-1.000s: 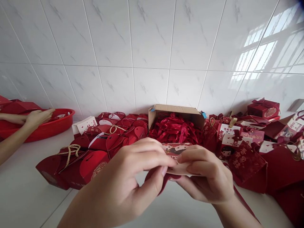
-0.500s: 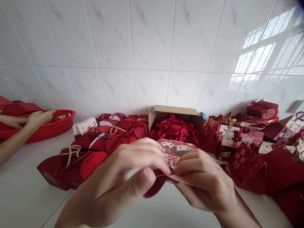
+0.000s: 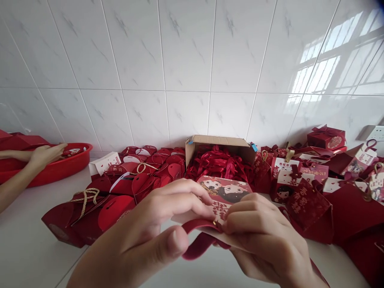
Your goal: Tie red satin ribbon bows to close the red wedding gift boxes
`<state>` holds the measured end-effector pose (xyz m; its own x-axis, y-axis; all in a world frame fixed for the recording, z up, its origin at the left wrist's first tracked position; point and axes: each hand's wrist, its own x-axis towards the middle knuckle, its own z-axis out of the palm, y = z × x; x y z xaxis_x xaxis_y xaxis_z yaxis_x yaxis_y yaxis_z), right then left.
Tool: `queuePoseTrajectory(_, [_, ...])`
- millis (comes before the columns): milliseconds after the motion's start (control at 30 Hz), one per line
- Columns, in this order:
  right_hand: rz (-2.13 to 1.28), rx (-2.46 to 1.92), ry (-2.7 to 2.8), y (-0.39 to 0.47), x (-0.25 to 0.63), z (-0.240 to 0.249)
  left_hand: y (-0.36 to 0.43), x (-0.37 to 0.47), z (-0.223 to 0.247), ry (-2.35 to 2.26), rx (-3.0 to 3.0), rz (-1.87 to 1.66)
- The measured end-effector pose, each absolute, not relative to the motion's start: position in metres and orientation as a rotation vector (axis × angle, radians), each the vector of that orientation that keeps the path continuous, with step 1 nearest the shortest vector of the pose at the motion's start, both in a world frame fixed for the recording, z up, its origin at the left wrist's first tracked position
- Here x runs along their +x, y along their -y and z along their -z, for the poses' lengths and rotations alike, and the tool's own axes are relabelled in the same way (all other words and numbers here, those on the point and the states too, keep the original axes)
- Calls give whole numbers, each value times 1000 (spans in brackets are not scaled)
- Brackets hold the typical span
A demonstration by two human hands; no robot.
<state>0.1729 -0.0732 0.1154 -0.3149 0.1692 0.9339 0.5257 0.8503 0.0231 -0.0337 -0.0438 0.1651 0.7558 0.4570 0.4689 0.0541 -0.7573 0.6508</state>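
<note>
Far left by the bench's (image 3: 21, 228) back edge, a co-worker's hand (image 3: 48, 155) is at the round red plastic basin (image 3: 70, 167). Your left hand (image 3: 144, 236) is loose, thumb spread, fingertips on the red-and-white printed cardboard box (image 3: 223, 190), raised over the front edge, by its dark-red ribbon (image 3: 196, 247); your right hand (image 3: 270, 236) grips its right side.

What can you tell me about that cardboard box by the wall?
The cardboard box is plain brown, with bits of blue tape at its upper corners. It is open and heaped with glossy, tangled red ribbons that look like satin. It sits before the tiled wall, between two groups of red gift boxes; whether they touch it is unclear. Its lower front is hidden, partly behind the printed packet in the person's hands.
</note>
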Motion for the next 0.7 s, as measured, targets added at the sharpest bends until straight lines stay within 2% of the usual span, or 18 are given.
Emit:
queuePoseTrajectory(233, [359, -417, 1787, 67, 181, -120, 30, -29, -163, -271, 2498, -805])
queuePoseTrajectory(433, [329, -328, 1693, 51, 178, -118, 12, -8, -152, -257, 2504, -1215])
queuePoseTrajectory(533, [151, -374, 1663, 46, 177, -115, 6, -8, -148, -359, 2546, -1307])
queuePoseTrajectory(700, [-318, -572, 1691, 44, 178, -113, 0, -12, -146, -516, 2703, -1261])
